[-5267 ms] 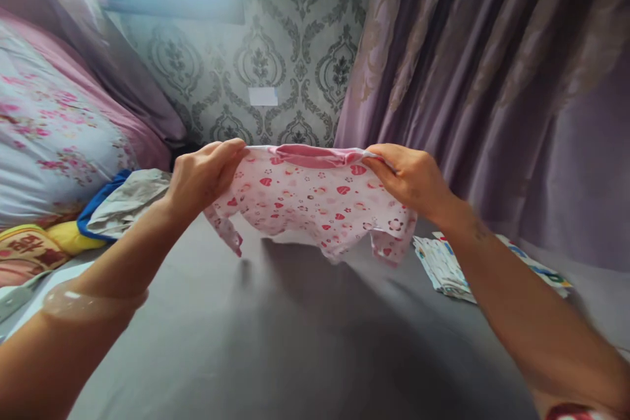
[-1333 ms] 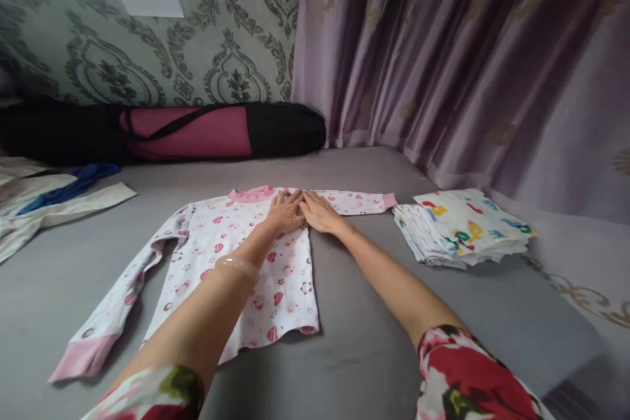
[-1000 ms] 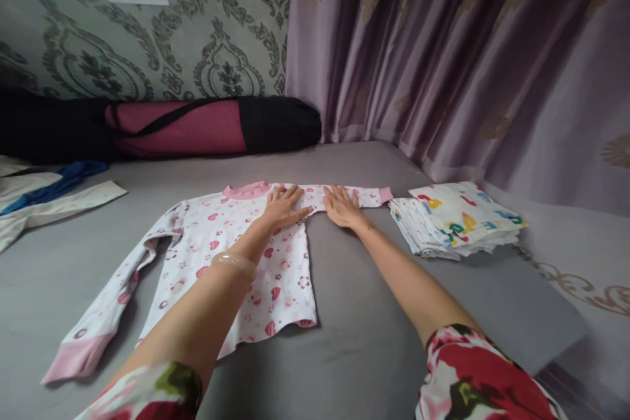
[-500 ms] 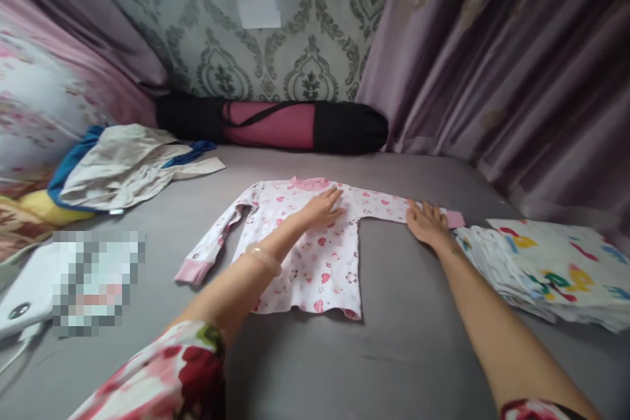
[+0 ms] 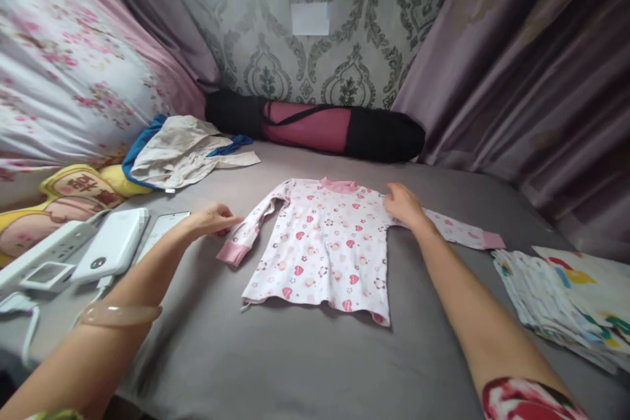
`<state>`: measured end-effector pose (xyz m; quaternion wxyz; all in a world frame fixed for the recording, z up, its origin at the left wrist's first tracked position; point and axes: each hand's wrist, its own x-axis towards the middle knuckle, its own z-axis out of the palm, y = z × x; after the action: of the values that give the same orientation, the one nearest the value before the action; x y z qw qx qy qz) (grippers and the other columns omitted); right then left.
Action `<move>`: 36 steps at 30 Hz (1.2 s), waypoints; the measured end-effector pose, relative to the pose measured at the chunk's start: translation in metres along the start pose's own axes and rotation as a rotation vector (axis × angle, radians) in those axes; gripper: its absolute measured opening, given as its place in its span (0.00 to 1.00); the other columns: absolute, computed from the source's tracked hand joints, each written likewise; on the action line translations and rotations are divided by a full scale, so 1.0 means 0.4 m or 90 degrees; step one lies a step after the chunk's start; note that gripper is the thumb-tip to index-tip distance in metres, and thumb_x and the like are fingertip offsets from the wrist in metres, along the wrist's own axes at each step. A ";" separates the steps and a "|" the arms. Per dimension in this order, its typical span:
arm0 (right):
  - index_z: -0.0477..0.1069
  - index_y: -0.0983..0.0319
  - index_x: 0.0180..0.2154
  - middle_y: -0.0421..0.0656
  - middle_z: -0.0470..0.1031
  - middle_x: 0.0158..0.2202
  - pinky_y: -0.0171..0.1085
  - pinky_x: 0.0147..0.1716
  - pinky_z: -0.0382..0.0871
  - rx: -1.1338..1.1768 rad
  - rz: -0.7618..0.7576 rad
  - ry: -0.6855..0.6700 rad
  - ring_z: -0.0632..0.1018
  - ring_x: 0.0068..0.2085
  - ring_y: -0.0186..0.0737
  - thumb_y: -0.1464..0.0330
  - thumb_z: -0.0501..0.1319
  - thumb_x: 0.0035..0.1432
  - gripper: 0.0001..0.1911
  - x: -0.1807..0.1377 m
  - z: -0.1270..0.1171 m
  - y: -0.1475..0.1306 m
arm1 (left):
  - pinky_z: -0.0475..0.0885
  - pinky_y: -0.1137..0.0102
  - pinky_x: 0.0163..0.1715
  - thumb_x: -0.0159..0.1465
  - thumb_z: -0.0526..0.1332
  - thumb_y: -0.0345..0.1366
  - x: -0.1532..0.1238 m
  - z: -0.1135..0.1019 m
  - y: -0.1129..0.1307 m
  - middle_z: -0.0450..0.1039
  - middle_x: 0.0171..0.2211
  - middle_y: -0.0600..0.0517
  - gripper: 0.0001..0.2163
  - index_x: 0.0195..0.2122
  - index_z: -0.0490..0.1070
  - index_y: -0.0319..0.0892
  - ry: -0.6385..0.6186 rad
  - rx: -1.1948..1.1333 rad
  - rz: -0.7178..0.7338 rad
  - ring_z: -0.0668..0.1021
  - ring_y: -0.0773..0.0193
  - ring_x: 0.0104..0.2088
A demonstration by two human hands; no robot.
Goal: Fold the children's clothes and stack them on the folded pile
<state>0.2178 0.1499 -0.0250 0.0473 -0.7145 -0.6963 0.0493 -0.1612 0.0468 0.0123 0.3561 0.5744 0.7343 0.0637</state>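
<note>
A child's long-sleeved shirt [image 5: 325, 249], white with pink hearts and flowers and pink collar and cuffs, lies spread flat on the grey bed sheet [image 5: 315, 367]. My left hand [image 5: 214, 218] is at the outer edge of the left-side sleeve, its fingers partly bent and a finger stretched toward the cloth. Whether it touches the fabric is hard to see. On the other side, my right hand [image 5: 406, 205] rests at the shoulder end of the straightened sleeve, fingers apart and covering part of it.
Folded patterned cloths [image 5: 556, 302] are stacked at right. At left lie a white power bank [image 5: 111, 243], a phone [image 5: 160, 230], a power strip [image 5: 54, 249] and a yellow plush toy [image 5: 73, 200]. Beige-and-blue clothing [image 5: 182, 151] and a black-and-pink roll bag [image 5: 315, 128] lie farther back.
My left hand has moved off the shirt's chest to the left-side sleeve. My right hand has slid from near the cuff to the shoulder. The view has turned left.
</note>
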 end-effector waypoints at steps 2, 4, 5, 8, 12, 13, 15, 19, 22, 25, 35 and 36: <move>0.68 0.60 0.53 0.47 0.69 0.54 0.46 0.49 0.70 0.020 -0.049 0.002 0.74 0.50 0.43 0.62 0.57 0.65 0.16 0.005 -0.002 -0.053 | 0.66 0.69 0.27 0.45 0.63 0.59 -0.030 0.014 0.015 0.71 0.22 0.50 0.23 0.27 0.69 0.42 -0.028 0.016 -0.002 0.74 0.58 0.26; 0.68 0.61 0.54 0.47 0.70 0.56 0.42 0.54 0.66 0.070 -0.130 0.004 0.72 0.54 0.43 0.68 0.53 0.67 0.16 0.005 0.001 -0.123 | 0.66 0.67 0.29 0.45 0.63 0.59 -0.058 0.031 0.028 0.73 0.26 0.48 0.24 0.31 0.69 0.42 0.020 0.066 0.009 0.75 0.56 0.30; 0.68 0.61 0.55 0.47 0.70 0.57 0.40 0.56 0.63 0.106 -0.175 0.002 0.70 0.56 0.43 0.71 0.51 0.66 0.17 0.003 0.005 -0.164 | 0.67 0.67 0.31 0.45 0.63 0.59 -0.072 0.041 0.031 0.73 0.29 0.47 0.25 0.33 0.68 0.42 0.067 0.091 0.026 0.75 0.54 0.32; 0.67 0.67 0.57 0.49 0.70 0.57 0.36 0.59 0.58 0.197 -0.269 -0.021 0.68 0.59 0.42 0.75 0.48 0.63 0.22 -0.004 0.025 -0.283 | 0.67 0.66 0.36 0.48 0.61 0.60 -0.109 0.079 0.029 0.72 0.37 0.43 0.26 0.37 0.65 0.42 0.153 0.123 0.121 0.74 0.53 0.39; 0.64 0.69 0.57 0.52 0.68 0.58 0.36 0.59 0.56 0.215 -0.300 -0.023 0.67 0.59 0.43 0.74 0.45 0.65 0.22 0.001 0.064 -0.379 | 0.66 0.66 0.38 0.51 0.60 0.57 -0.134 0.108 0.013 0.71 0.37 0.44 0.23 0.35 0.63 0.43 0.126 0.138 0.164 0.72 0.52 0.41; 0.64 0.69 0.57 0.52 0.68 0.58 0.37 0.60 0.56 0.213 -0.302 -0.022 0.66 0.60 0.43 0.73 0.45 0.65 0.22 0.004 0.074 -0.388 | 0.65 0.66 0.38 0.51 0.61 0.56 -0.134 0.104 0.009 0.71 0.36 0.44 0.22 0.35 0.63 0.43 0.116 0.141 0.150 0.72 0.52 0.41; 0.64 0.69 0.57 0.53 0.67 0.58 0.40 0.60 0.55 0.211 -0.297 -0.018 0.66 0.60 0.45 0.70 0.43 0.67 0.22 0.010 0.095 -0.393 | 0.65 0.67 0.35 0.51 0.61 0.56 -0.127 0.084 -0.001 0.72 0.34 0.46 0.21 0.35 0.65 0.43 0.057 0.112 0.122 0.73 0.54 0.38; 0.61 0.68 0.59 0.53 0.61 0.63 0.45 0.62 0.50 0.227 -0.280 0.004 0.60 0.64 0.46 0.67 0.41 0.68 0.24 0.013 0.130 -0.383 | 0.64 0.70 0.28 0.51 0.59 0.58 -0.102 0.042 -0.025 0.73 0.33 0.49 0.24 0.39 0.68 0.43 0.032 0.004 0.073 0.74 0.59 0.32; 0.57 0.70 0.62 0.54 0.56 0.66 0.45 0.64 0.45 0.232 -0.274 0.014 0.56 0.66 0.47 0.66 0.41 0.68 0.26 0.009 0.145 -0.378 | 0.63 0.70 0.26 0.49 0.61 0.56 -0.086 0.043 -0.032 0.73 0.31 0.49 0.23 0.37 0.68 0.42 0.080 0.012 0.052 0.73 0.59 0.31; 0.58 0.69 0.62 0.53 0.57 0.65 0.44 0.64 0.45 0.235 -0.276 0.022 0.57 0.66 0.45 0.66 0.41 0.68 0.26 0.008 0.151 -0.378 | 0.61 0.70 0.24 0.46 0.62 0.53 -0.076 0.055 -0.024 0.72 0.25 0.52 0.19 0.31 0.67 0.43 0.031 0.028 0.032 0.73 0.59 0.28; 0.55 0.72 0.63 0.54 0.54 0.67 0.43 0.65 0.43 0.227 -0.253 0.017 0.54 0.67 0.46 0.66 0.40 0.68 0.27 -0.001 0.146 -0.380 | 0.60 0.75 0.26 0.50 0.63 0.44 0.021 -0.153 -0.040 0.67 0.22 0.56 0.13 0.28 0.64 0.40 0.077 -0.188 0.057 0.69 0.68 0.26; 0.54 0.72 0.64 0.54 0.53 0.67 0.43 0.65 0.42 0.225 -0.250 0.011 0.54 0.67 0.46 0.66 0.40 0.68 0.28 -0.003 0.144 -0.381 | 0.59 0.75 0.26 0.51 0.63 0.43 0.037 -0.179 -0.046 0.66 0.22 0.57 0.13 0.30 0.64 0.40 0.109 -0.203 0.055 0.67 0.70 0.25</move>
<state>0.0590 0.1527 -0.0614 0.1861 -0.5469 -0.8016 0.1539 -0.2199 0.0766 0.0491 0.3759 0.5342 0.7170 0.2434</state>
